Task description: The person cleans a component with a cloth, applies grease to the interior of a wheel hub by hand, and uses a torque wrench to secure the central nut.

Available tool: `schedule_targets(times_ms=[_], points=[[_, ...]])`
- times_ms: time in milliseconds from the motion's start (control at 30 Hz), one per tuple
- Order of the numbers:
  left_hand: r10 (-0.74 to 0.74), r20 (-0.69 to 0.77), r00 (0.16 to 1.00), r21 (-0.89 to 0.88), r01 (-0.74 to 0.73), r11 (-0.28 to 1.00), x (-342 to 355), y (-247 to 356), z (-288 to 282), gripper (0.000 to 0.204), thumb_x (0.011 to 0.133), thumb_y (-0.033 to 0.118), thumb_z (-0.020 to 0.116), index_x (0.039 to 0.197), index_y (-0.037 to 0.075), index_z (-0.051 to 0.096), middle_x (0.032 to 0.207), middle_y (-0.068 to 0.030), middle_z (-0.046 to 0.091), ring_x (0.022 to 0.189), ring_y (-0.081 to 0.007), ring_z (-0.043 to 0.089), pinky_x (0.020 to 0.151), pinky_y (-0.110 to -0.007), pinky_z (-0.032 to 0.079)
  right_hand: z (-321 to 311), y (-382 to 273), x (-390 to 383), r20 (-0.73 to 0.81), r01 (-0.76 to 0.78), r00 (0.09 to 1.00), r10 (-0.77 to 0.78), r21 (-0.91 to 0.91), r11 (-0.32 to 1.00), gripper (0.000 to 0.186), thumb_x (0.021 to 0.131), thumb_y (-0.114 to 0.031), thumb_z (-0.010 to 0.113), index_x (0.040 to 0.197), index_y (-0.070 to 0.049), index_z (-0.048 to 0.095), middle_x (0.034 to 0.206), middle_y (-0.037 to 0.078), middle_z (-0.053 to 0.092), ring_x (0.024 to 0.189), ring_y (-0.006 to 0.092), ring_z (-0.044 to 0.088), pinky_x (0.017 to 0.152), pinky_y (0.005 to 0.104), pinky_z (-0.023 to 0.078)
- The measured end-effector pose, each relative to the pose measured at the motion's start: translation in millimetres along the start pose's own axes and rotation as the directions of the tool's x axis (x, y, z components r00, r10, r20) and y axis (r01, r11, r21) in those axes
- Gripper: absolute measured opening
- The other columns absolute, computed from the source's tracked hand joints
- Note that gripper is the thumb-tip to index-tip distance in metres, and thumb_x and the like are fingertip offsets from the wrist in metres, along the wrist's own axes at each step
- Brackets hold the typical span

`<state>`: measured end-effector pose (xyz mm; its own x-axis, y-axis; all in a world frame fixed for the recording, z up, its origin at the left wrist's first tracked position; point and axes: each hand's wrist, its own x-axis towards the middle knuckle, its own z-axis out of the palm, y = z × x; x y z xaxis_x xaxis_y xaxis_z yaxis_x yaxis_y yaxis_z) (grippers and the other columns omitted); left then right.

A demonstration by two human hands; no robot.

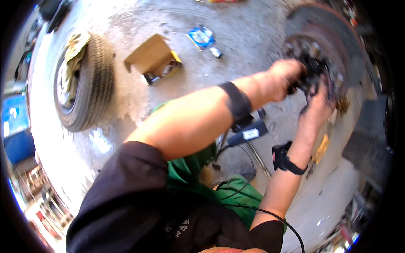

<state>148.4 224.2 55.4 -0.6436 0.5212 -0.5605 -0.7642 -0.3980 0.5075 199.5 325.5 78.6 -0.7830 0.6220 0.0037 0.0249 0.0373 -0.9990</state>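
Observation:
At the upper right, both my hands are at a wheel hub with a rusty brake disc [352, 46]. A black, greasy metal part [315, 69], possibly a brake caliper, sits against the hub's face. My left hand [287, 75] is closed around its left side, the fingers curled and partly hidden. From below, my right hand [319, 103] grips the same part, its blackened fingers reaching up along it. Motion blur and grime hide where the fingertips end and the part's exact shape. A black strap circles each forearm.
A tyre [99, 80] with a cloth on it stands at left. An open cardboard box [158, 61] holds small metal parts. Near it lies a blue packet [201, 38]. Below my hands are a dark blue case [249, 133], a metal bar [258, 158] and a yellow item [321, 148].

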Motion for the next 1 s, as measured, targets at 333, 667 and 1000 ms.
schedule_targets(times_ms=[333, 667, 1000], points=[[0.018, -0.169, 0.986, -0.146, -0.043, 0.988, 3.4, -3.5, 7.6, 0.013, 0.079, 0.018, 0.057, 0.074, 0.007, 0.061, 0.067, -0.0054, 0.054, 0.055, -0.0171, 0.044, 0.048, -0.033, 0.032, 14.6, 10.4, 17.2, 0.082, -0.181, 0.983, 0.164, 0.299, 0.937, 0.04, 0.095, -0.024, 0.056, 0.126, 0.001, 0.055, 0.117, 0.012, 0.061, 0.103, 0.0196, 0.059, 0.092, 0.0338, 0.046], [0.083, -0.073, 0.994, -0.044, -0.086, 0.995, -1.7, 2.5, 2.8, 0.013, 0.076, 0.017, 0.06, 0.078, 0.005, 0.064, 0.073, -0.0069, 0.058, 0.061, -0.0193, 0.05, 0.052, -0.035, 0.038, 19.2, 12.0, 22.3, -0.167, -0.063, 0.981, 0.099, 0.209, 0.976, 0.02, 0.088, -0.017, 0.068, 0.097, 0.001, 0.067, 0.079, 0.001, 0.058, 0.068, 0.0094, 0.053, 0.06, 0.0227, 0.043], [-0.106, -0.104, 0.989, -0.058, 0.101, 0.993, -10.0, 3.0, 14.1, 0.014, 0.08, 0.017, 0.062, 0.089, 0.007, 0.063, 0.076, -0.0073, 0.057, 0.075, -0.022, 0.055, 0.065, -0.033, 0.045, 21.9, -5.2, -13.2, -0.244, 0.257, 0.886, -0.394, -0.45, 0.856, 0.038, 0.085, -0.017, 0.068, 0.112, 0.008, 0.06, 0.113, 0.019, 0.063, 0.096, 0.0261, 0.063, 0.082, 0.0343, 0.054]])
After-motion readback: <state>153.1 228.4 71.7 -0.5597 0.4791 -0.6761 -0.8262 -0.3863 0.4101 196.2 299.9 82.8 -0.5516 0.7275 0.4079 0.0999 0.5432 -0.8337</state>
